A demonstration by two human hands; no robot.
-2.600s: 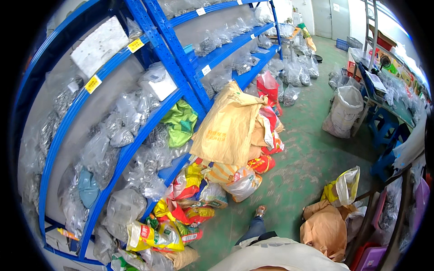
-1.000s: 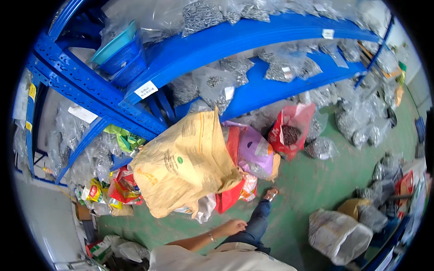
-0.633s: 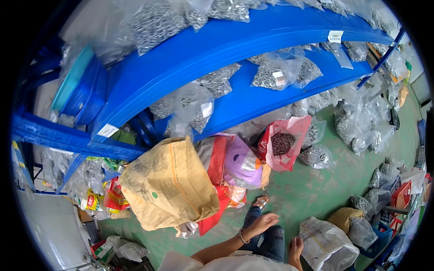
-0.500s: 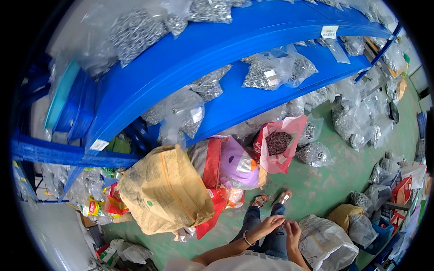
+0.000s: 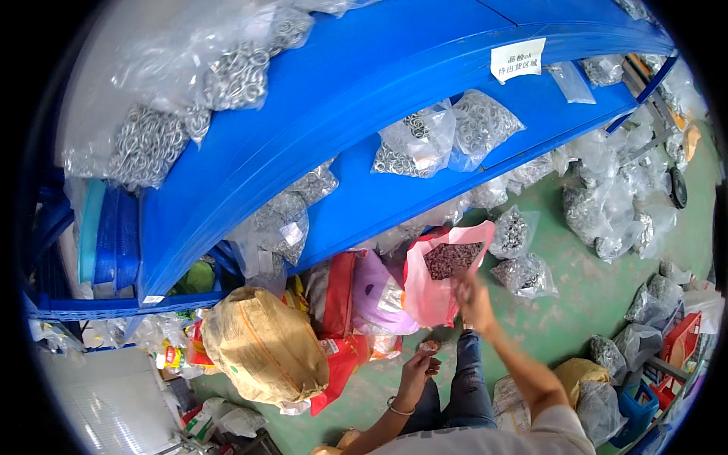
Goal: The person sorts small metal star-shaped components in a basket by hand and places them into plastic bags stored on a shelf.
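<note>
My right hand [image 5: 475,303], smeared by motion, is at the near right rim of an upright pink-and-red bag [image 5: 434,302]. Small dark brownish pieces [image 5: 451,260] fill the top of that bag; they are too small to name. Whether the right fingers hold anything does not show. Lower down, in front of my legs, my left hand [image 5: 419,369] is closed with its fingers curled in, and whatever may be inside it is hidden. A bracelet sits on my left wrist.
Blue shelves [image 5: 364,216] carry clear bags of metal rings [image 5: 485,125]. A purple sack [image 5: 379,292] and a tan sack [image 5: 265,345] stand left of the pink bag. Clear bags of small parts [image 5: 525,274] lie on the green floor, with a blue crate [image 5: 637,413] at right.
My hands, close together before, are now apart. The right has reached forward to the pink bag, the left has shifted left. The view has moved nearer to the shelves.
</note>
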